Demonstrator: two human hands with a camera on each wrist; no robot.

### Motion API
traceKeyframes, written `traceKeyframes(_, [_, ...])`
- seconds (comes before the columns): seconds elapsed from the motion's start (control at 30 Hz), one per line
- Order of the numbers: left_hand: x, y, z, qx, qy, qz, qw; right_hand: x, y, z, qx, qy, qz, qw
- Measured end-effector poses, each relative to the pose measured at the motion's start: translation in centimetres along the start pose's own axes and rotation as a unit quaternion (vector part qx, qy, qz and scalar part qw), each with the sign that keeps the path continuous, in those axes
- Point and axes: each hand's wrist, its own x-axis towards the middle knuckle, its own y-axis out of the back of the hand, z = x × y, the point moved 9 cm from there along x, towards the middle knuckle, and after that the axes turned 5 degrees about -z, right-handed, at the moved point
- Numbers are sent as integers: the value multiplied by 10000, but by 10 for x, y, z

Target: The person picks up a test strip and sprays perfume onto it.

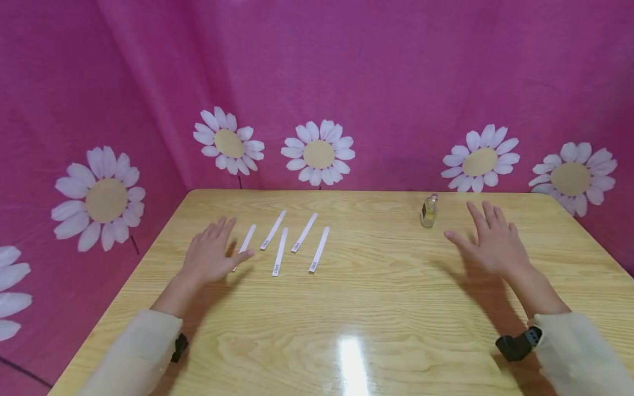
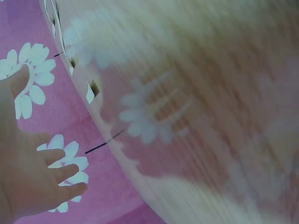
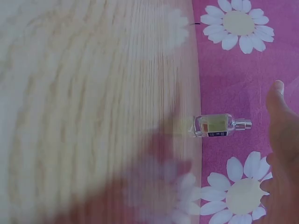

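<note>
Fingers spread, my left hand (image 1: 210, 253) hovers over the table's left side, holding nothing. Several narrow white paper strips (image 1: 279, 252) lie slanted on the table to its right, each with small dark print at the near end. The thumb hides part of the leftmost strip (image 1: 248, 236). On the other side, my right hand (image 1: 492, 245) is also spread above the table and holds nothing. Left of its fingers and apart from them stands a small glass perfume bottle (image 1: 428, 212) with yellowish liquid. In the right wrist view the bottle (image 3: 215, 125) shows a silvery neck and a dark label.
The light wooden table (image 1: 386, 297) has a glossy top that reflects a lamp near the front. A magenta curtain (image 1: 396, 82) with white daisies hangs behind and along the left side. Dark bands (image 1: 517, 344) with small devices sit at both wrists.
</note>
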Motion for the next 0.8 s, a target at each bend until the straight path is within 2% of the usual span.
traceKeyframes(0.1, [1, 0, -1, -97, -77, 31, 9999, 3, 0, -1, 9, 15, -60, 10000])
traceKeyframes(0.3, [3, 3, -7, -593, -170, 207, 9979, 12, -4, -1, 68, -33, -273, 9996])
traceKeyframes(0.53, [6, 3, -15, -1414, -191, 233, 9895, 24, -5, 4, 202, 56, -398, 9990])
traceKeyframes(0.63, [6, 2, -19, -1720, -181, 278, 9845, 29, -7, 3, 396, 228, -478, 9978])
traceKeyframes(0.8, [5, -2, -24, -1864, -204, 235, 9820, 34, -16, 0, 1180, 587, -773, 9883])
